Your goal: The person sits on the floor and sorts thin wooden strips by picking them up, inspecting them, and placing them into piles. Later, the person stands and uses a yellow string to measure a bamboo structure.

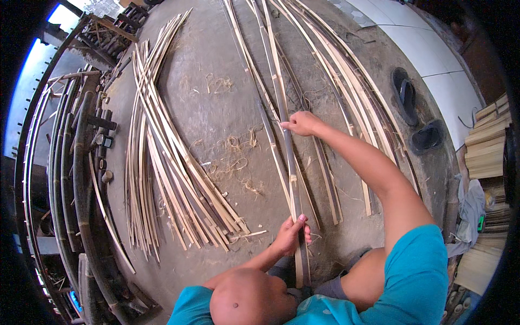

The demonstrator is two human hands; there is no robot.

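Note:
A long, narrow split-bamboo strip (293,181), dark on one face and pale at the edges, runs from near my body away across the floor. My left hand (291,236) is closed round its near part, thumb on top. Farther along, my right hand (303,123) grips the same strip with the arm stretched forward. Other loose bamboo strips (275,160) lie beside and beneath it. To the right, a spread of pale strips (360,111) lies lengthwise on the floor. My bent knee (249,298) shows at the bottom.
A crossed pile of bamboo strips (168,146) covers the floor at left, with curly shavings (252,187) nearby. Bamboo poles (81,179) stand in a rack at far left. Dark sandals (403,97) lie at right by white tiles (420,49). Stacked pale slats (490,141) and a grey cloth (470,211) are at far right.

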